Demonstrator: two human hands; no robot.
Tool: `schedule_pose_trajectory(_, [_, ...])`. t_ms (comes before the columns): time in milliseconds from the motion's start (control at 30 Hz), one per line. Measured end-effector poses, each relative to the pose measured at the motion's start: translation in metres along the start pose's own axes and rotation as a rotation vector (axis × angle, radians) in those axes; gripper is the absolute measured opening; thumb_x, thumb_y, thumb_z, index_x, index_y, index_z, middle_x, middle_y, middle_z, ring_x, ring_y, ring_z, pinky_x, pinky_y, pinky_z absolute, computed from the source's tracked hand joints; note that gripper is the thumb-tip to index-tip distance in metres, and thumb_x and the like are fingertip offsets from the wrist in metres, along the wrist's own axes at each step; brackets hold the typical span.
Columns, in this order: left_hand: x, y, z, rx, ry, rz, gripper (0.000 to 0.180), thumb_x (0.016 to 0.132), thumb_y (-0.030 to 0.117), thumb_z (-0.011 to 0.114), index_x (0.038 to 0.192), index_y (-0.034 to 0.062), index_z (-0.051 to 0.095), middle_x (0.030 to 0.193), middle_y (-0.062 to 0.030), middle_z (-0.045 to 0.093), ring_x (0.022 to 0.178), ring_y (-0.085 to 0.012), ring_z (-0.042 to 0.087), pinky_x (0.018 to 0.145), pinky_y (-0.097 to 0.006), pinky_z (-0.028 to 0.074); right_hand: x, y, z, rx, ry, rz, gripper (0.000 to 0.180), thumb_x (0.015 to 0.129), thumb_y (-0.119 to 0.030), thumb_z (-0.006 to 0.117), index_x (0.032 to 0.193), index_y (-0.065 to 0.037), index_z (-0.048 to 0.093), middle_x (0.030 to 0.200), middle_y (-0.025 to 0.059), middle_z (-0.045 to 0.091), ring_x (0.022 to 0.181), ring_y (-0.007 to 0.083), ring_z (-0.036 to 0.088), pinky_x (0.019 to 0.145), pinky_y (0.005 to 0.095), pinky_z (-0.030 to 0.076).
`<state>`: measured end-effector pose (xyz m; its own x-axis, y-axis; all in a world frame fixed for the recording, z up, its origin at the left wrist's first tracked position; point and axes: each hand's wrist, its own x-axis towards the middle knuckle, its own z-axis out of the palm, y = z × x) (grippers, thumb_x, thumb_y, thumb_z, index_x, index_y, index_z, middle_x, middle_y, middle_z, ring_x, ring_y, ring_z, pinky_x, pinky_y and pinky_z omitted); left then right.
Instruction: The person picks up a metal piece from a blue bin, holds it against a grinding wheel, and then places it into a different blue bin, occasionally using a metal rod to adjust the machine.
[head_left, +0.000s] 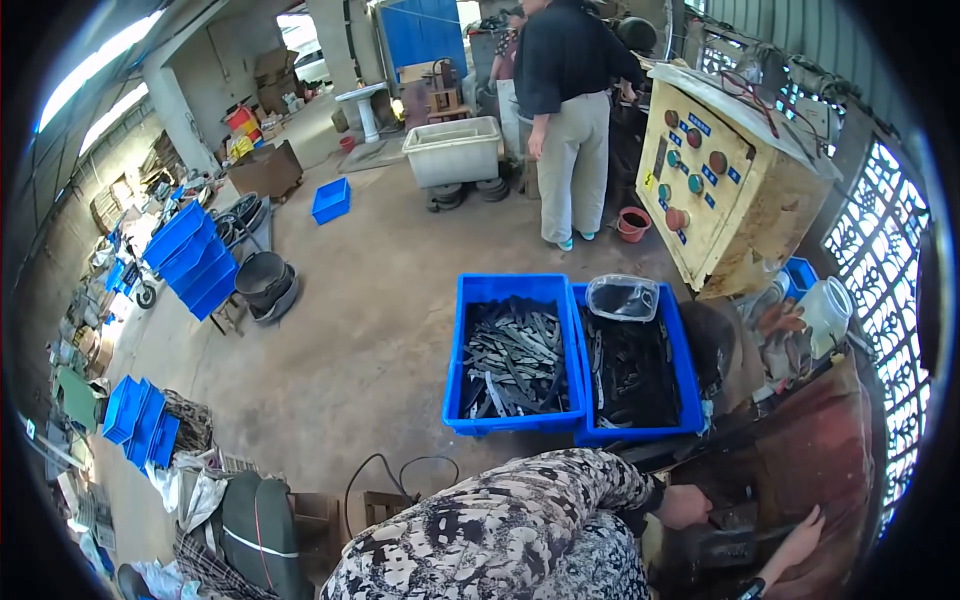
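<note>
My left hand [685, 507], below a patterned black-and-white sleeve, is closed at the left side of a dark, greasy machine bed [735, 515]. Its fingers are curled, and whatever they may hold is hidden. Further right, my right hand [797, 541] has its fingers stretched out beside a reddish-brown panel [820, 450]; a black band circles that wrist. Beyond my left arm stand two blue bins side by side. The left bin [463, 350] contains many thin grey metal strips [515, 345]. The right bin [685, 365] holds dark strips, with a clear plastic tub [622, 298] at its far end.
A worn yellow control box [700, 170] with coloured buttons stands at the right, near a white plastic jug [827, 312]. Another person [575, 110] stands beyond the bins, close to a red bucket [633, 224]. Stacked blue crates [195, 260] and a pale tub [452, 150] are farther off.
</note>
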<state>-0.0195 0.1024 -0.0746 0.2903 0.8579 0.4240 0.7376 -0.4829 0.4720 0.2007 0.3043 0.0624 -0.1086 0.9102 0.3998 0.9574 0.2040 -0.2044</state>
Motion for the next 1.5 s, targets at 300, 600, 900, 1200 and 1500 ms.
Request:
schedule_pose_trajectory(300, [-0.003,0.008,-0.013,0.006,-0.075,-0.05,0.014,0.07,0.014,0.058,0.079,0.0055,0.066,0.084,-0.0151,0.061,0.085,-0.0333,0.062,0.074,-0.042,0.052,-0.009,-0.011,-0.006,-0.033,0.038,-0.017,0.052,0.096,-0.05,0.039,0.118,-0.007,0.059,0.1,0.0234,0.064,0.088,0.0427,0.059,0.07,0.0491,0.046])
schedule_pose_trajectory(600, [-0.001,0.004,-0.002,0.026,-0.06,-0.074,0.016,0.069,0.014,0.058,0.078,0.0049,0.068,0.083,-0.0157,0.063,0.085,-0.0343,0.063,0.074,-0.042,0.052,-0.01,-0.011,-0.003,-0.024,0.07,0.003,0.049,0.096,-0.048,0.04,0.116,-0.009,0.061,0.101,0.0215,0.064,0.088,0.0421,0.06,0.07,0.0492,0.046])
schedule_pose_trajectory(900, [-0.007,-0.003,0.008,0.057,-0.047,-0.139,0.013,0.067,0.014,0.059,0.074,0.0067,0.066,0.082,-0.0148,0.063,0.083,-0.0339,0.063,0.073,-0.042,0.052,-0.009,-0.022,-0.011,-0.03,-0.023,0.015,0.05,0.096,-0.047,0.041,0.121,-0.008,0.058,0.108,0.0223,0.062,0.098,0.0421,0.058,0.079,0.0473,0.046])
schedule_pose_trajectory(1200, [-0.002,0.01,0.011,-0.048,0.014,-0.418,0.019,0.068,0.013,0.058,0.083,0.0078,0.068,0.081,-0.0174,0.062,0.082,-0.0349,0.062,0.073,-0.043,0.052,-0.014,-0.005,-0.006,0.091,0.133,-0.094,0.042,0.096,-0.039,0.046,0.113,-0.004,0.061,0.1,0.0246,0.063,0.094,0.0425,0.059,0.076,0.047,0.047])
schedule_pose_trajectory(1500, [-0.008,-0.007,-0.011,-0.175,0.304,-0.31,0.024,0.07,0.003,0.055,0.092,0.0064,0.065,0.091,-0.0168,0.059,0.09,-0.0356,0.059,0.077,-0.043,0.049,-0.176,-0.065,-0.079,0.554,0.083,0.023,0.026,0.091,-0.024,0.057,0.097,0.001,0.061,0.083,0.0249,0.062,0.078,0.0369,0.064,0.067,0.0411,0.048])
